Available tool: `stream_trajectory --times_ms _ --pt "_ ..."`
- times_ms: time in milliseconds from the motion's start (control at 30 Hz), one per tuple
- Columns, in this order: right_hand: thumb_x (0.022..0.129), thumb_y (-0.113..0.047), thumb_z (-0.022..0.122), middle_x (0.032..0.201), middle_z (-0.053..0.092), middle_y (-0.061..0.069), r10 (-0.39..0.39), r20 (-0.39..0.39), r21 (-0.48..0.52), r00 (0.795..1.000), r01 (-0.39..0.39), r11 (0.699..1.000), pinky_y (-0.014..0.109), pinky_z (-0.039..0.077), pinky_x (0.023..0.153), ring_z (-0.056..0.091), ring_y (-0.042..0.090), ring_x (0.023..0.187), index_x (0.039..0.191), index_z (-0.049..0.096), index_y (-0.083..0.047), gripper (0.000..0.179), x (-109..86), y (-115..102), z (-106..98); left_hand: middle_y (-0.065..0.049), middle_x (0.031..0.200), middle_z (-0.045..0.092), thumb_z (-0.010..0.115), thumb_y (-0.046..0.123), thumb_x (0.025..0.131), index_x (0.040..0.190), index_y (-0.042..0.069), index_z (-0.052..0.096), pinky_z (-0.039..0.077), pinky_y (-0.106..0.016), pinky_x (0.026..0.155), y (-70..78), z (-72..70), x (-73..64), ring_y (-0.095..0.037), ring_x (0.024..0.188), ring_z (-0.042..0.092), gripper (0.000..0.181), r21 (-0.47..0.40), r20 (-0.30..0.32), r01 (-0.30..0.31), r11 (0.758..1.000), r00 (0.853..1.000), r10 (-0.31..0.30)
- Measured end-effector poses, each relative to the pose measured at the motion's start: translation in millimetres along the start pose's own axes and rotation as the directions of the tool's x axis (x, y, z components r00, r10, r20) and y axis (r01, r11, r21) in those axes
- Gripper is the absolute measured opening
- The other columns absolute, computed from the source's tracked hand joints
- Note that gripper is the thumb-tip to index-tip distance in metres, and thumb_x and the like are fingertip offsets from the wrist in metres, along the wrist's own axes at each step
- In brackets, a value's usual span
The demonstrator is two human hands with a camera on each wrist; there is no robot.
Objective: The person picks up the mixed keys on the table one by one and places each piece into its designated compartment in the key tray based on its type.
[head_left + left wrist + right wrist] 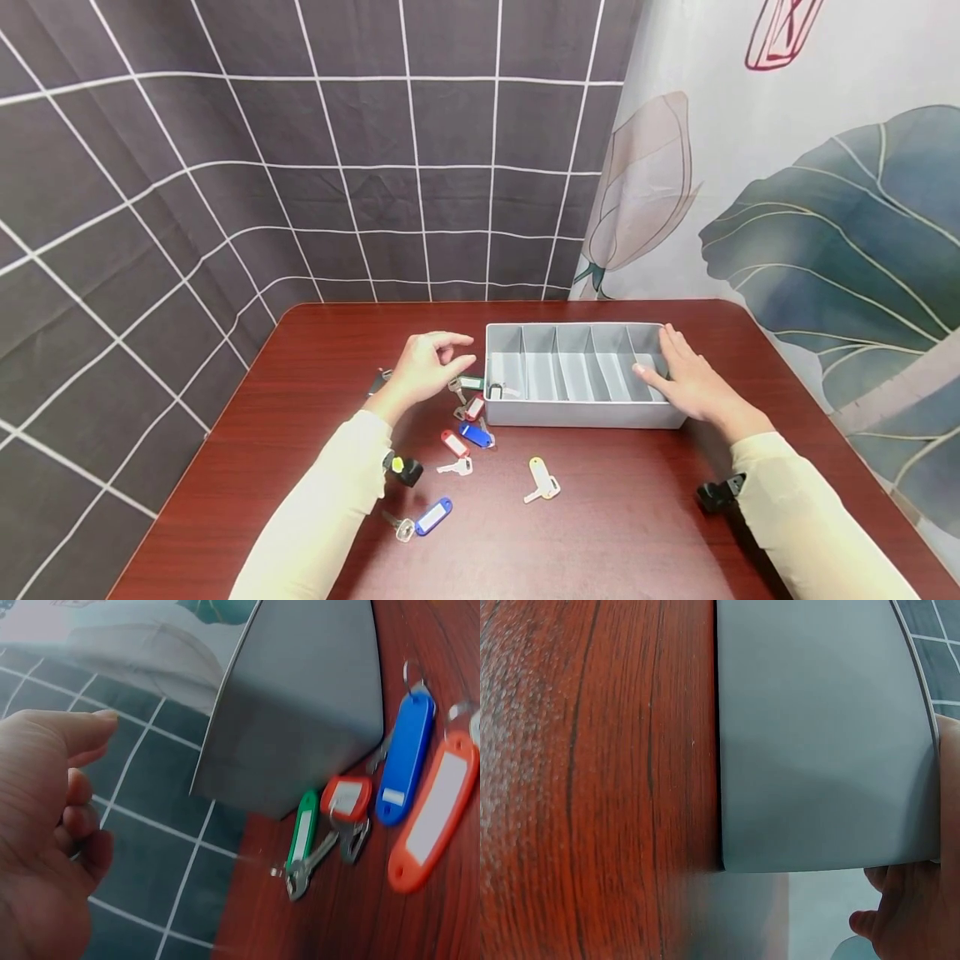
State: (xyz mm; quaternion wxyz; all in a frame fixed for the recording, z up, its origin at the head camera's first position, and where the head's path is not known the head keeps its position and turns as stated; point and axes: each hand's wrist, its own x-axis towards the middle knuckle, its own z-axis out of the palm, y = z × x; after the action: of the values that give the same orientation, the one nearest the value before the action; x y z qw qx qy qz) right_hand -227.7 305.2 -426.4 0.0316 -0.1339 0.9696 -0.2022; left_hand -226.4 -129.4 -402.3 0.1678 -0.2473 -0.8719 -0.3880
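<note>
My left hand [423, 367] hovers by the left end of a grey divided box [585, 414], its thumb and index finger apart with nothing between them. In the left wrist view its other fingers curl loosely. My right hand [693, 379] rests on the box's right end, fingers straight along the outside and thumb over the rim. Inside the leftmost compartment lies a key with a tag [497, 391]. Below my left hand are keys with a green tag [303, 829], a red tag [346, 796], a blue tag [407, 757] and another red tag [435, 814].
Closer to the front lie a key with a yellow tag [539, 472] and one with a blue tag [433, 517]. A dark-tagged key [379, 381] sits partly behind my left wrist. The reddish-brown table [615, 525] meets a grid-patterned curtain [450, 200] at the back.
</note>
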Motion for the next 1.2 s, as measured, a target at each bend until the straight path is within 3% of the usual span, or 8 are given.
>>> stream_trajectory --times_ms 267,433,733,1200 --pt "0.095 -0.059 0.042 0.157 -0.007 0.023 -0.009 0.001 -0.005 1.000 0.009 1.000 0.070 0.010 0.105 -0.004 0.039 0.144 0.150 0.000 0.006 0.095 -0.8 -1.8 -1.2 0.005 0.048 0.034 0.078 0.023 0.081 0.106 0.016 0.074 0.029 -0.030 0.045 -13.1 -24.7 -13.3 -0.010 0.043 0.032 0.026 0.017 -0.017 0.086 0.996 0.996 -0.085" --pt "0.096 -0.059 0.042 0.157 -0.007 0.023 -0.009 -0.003 -0.002 1.000 0.009 1.000 0.070 0.009 0.104 -0.005 0.039 0.144 0.150 0.000 0.006 0.095 -1.3 -2.9 -2.0 0.006 0.049 0.032 0.078 0.023 0.081 0.105 0.014 0.074 0.031 -0.029 0.046 -23.6 -42.2 -21.9 -0.008 0.043 0.031 0.027 0.048 -0.050 0.092 0.995 0.995 -0.090" --pt "0.095 -0.060 0.041 0.157 -0.009 0.022 0.003 0.007 -0.003 1.000 -0.003 1.000 0.070 0.008 0.104 -0.006 0.039 0.144 0.150 -0.002 0.004 0.095 -1.9 -3.7 -1.3 0.005 0.062 0.053 0.080 0.016 0.078 0.103 0.010 0.075 0.042 -0.026 0.054 -41.1 -67.7 -37.7 -0.012 0.057 0.050 0.026 0.085 -0.099 0.108 0.990 0.990 -0.099" --pt "0.095 -0.059 0.043 0.158 -0.009 0.022 -0.008 0.003 0.018 1.000 0.008 1.000 0.070 0.008 0.105 -0.006 0.040 0.144 0.151 -0.002 0.004 0.095 -2.4 -2.7 0.2 0.004 0.068 0.060 0.081 0.013 0.077 0.101 0.009 0.075 0.045 -0.023 0.057 -63.7 -86.4 -62.0 -0.012 0.062 0.054 0.025 0.127 -0.150 0.165 0.978 0.978 -0.145"
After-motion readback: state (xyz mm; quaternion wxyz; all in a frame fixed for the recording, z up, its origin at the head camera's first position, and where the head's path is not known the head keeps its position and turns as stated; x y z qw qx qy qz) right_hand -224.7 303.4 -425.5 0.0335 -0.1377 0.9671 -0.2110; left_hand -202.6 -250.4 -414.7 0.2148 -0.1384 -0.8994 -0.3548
